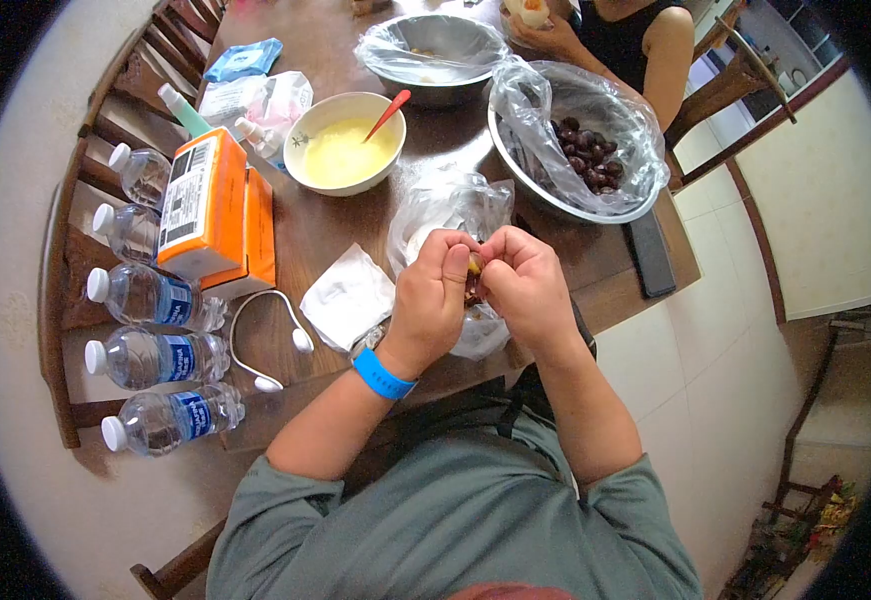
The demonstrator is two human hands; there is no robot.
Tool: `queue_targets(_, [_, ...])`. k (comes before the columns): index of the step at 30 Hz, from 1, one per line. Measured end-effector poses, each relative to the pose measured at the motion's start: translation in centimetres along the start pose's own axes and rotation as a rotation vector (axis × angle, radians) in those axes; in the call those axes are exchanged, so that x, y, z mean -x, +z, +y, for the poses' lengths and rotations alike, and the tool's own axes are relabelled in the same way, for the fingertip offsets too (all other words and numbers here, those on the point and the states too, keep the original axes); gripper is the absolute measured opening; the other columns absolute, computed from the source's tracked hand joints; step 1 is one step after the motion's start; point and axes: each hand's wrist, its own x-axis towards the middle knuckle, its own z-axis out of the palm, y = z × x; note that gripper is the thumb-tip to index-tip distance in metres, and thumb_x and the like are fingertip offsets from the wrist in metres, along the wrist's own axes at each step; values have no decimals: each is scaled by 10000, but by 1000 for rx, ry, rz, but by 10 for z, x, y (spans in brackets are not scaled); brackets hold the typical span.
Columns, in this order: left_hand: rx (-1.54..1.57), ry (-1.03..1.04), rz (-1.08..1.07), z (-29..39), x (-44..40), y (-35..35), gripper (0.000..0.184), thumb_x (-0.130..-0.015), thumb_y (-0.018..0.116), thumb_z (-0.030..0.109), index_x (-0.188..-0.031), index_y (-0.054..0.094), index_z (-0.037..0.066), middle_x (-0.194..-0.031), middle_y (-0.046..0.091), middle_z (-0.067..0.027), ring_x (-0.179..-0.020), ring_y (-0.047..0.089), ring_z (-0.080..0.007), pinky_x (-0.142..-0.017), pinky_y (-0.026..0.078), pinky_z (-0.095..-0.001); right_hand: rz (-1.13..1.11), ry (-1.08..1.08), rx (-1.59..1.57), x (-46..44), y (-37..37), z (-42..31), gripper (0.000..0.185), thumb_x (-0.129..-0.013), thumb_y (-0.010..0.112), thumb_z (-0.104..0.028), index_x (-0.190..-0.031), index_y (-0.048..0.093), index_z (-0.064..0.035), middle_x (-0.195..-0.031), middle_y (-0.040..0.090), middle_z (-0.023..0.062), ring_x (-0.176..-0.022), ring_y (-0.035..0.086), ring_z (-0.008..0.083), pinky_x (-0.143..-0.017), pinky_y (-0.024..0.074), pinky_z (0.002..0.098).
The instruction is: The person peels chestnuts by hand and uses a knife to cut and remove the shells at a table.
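My left hand [433,295], with a blue wristband [383,374] at its wrist, pinches a small chestnut [474,264] with yellow flesh and dark brown shell. From the other side my right hand [525,285] grips the same chestnut, thumb and fingertips pressed together. The fingers hide most of it. Beneath both hands lies a crumpled clear plastic bag [450,205] at the table edge. Dark brown chestnuts [587,158] fill part of a plastic-lined metal basin [623,212] ahead to the right.
A white bowl [300,165] of yellow liquid holds a red spoon [387,115]. Further back is another lined basin [435,92]. Several water bottles [160,358], an orange box [235,225], white earphones [300,340], a napkin [348,298] and a phone [647,258] lie around. Another person's hand [545,35] is across the table.
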Motion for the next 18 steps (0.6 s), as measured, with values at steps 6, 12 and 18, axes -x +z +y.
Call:
queue_targets(6, [83, -88, 21, -7, -2, -1, 282, -1033, 403, 272, -980, 568, 50, -732, 552, -10, -612, 477, -56, -510, 388, -217, 48, -62, 77, -3, 3, 7, 54, -791, 543, -14, -800, 586, 17, -698, 616, 31, -597, 551, 69, -533, 445, 224])
queue_targets(12, [666, -435, -77, -10, -8, -4, 309, -1036, 373, 340, -961, 550, 98, -699, 526, 14, -538, 433, -53, -463, 340, -182, 50, 46, 11, 3, 5, -2, 80, -797, 540, -17, -835, 601, 19, -684, 627, 50, -552, 552, 74, -490, 434, 221])
queue_targets(18, [731, -476, -74, -13, -9, -6, 329, -1026, 385, 392, -952, 537, 110, -704, 511, 19, -558, 434, -50, -454, 310, -181, -30, 134, -149, 5, 3, -7, 102, -833, 569, -37, -893, 602, 38, -689, 637, 76, -502, 561, 101, -447, 430, 232])
